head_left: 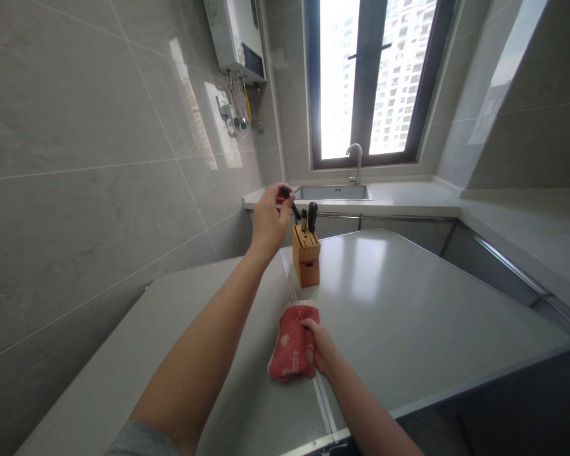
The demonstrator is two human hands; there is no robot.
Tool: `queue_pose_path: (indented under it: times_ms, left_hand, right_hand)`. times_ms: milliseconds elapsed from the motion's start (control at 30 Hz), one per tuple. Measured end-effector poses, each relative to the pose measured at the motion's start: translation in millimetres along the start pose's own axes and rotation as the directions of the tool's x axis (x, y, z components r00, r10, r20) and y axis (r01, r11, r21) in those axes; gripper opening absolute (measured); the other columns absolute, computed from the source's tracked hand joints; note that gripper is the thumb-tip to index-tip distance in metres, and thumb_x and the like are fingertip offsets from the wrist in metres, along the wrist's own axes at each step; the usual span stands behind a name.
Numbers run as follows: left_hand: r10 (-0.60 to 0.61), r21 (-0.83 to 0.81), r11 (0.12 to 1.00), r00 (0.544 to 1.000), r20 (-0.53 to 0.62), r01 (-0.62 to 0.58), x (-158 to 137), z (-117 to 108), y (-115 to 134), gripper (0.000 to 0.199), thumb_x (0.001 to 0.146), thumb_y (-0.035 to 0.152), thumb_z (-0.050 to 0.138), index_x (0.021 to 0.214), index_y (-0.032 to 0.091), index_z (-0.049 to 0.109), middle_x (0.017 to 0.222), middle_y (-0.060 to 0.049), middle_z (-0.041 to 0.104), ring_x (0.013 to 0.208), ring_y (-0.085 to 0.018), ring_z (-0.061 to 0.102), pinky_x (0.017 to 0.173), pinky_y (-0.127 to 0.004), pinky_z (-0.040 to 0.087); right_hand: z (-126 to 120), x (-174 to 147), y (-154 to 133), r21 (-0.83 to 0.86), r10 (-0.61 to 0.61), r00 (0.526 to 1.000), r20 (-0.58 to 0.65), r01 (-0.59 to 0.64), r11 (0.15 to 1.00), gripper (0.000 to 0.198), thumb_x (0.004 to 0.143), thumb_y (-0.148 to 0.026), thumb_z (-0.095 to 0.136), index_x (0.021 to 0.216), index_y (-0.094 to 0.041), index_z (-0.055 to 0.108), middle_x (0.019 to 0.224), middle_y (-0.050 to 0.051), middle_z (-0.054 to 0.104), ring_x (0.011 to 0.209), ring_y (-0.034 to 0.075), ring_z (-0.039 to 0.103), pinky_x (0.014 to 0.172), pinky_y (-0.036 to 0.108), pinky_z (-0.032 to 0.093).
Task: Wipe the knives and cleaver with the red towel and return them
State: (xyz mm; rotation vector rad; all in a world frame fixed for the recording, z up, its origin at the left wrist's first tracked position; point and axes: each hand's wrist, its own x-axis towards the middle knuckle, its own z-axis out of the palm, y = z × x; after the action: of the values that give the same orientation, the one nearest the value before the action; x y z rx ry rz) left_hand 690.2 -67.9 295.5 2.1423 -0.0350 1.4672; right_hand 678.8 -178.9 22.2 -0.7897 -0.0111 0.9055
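Note:
A wooden knife block (309, 263) stands on the table with several black handles rising from its top, among them a large black knife handle (313, 215). My left hand (272, 215) reaches out to the block's upper left. Its fingers are closed on a black handle (285, 190), apparently a knife's; whether its blade sits in a slot is hidden. Nearer to me, my right hand (319, 345) grips the right side of a folded red towel (292, 348) with pale patterns. The towel is just above or on the table; I cannot tell which.
The light grey table (389, 316) has a seam running down its middle. Beyond it is a white counter (408, 193) with a sink (332, 192) and a tap (358, 161) under the window. A metal rail (503, 263) runs along the right. A water heater (240, 41) hangs on the left wall.

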Motion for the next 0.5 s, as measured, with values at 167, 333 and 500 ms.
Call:
queue_pose_path:
  times_ms: [167,333,500]
  left_hand:
    - [-0.233,-0.334,0.932,0.938,-0.256,0.141,-24,-41,5,0.02,0.081,0.034,0.064,0.087,0.017,0.056,0.081,0.0,0.064,0.066,-0.01,0.065,0.065,-0.022,0.055]
    - [-0.739,-0.72,0.533,0.659,-0.141,0.444,-103,-64,-8,0.019,0.078,0.021,0.068,0.074,0.015,0.05,0.068,0.003,0.063,0.066,-0.011,0.07,0.07,-0.021,0.059]
    - [-0.969,-0.851,-0.011,0.205,0.139,0.526,-207,-62,-5,0.012,0.086,0.004,0.052,0.078,0.011,0.056,0.079,-0.007,0.069,0.074,-0.011,0.071,0.066,-0.014,0.058]
  right_hand:
    - [3,-4,-2,0.016,-0.005,1.0,-0.012,0.006,1.0,0.022,0.063,-0.019,0.064,0.085,-0.014,0.064,0.069,0.003,0.071,0.058,0.017,0.065,0.063,0.03,0.055]
    - [7,-8,-6,0.055,-0.011,1.0,-0.026,0.013,0.998,0.021,0.062,-0.016,0.067,0.082,-0.015,0.063,0.067,0.002,0.071,0.058,0.018,0.066,0.062,0.03,0.055]
    - [12,-23,-11,0.13,-0.06,0.998,-0.037,0.065,0.989,0.025,0.065,-0.02,0.071,0.088,-0.015,0.065,0.078,0.005,0.074,0.07,0.021,0.069,0.072,0.034,0.056]
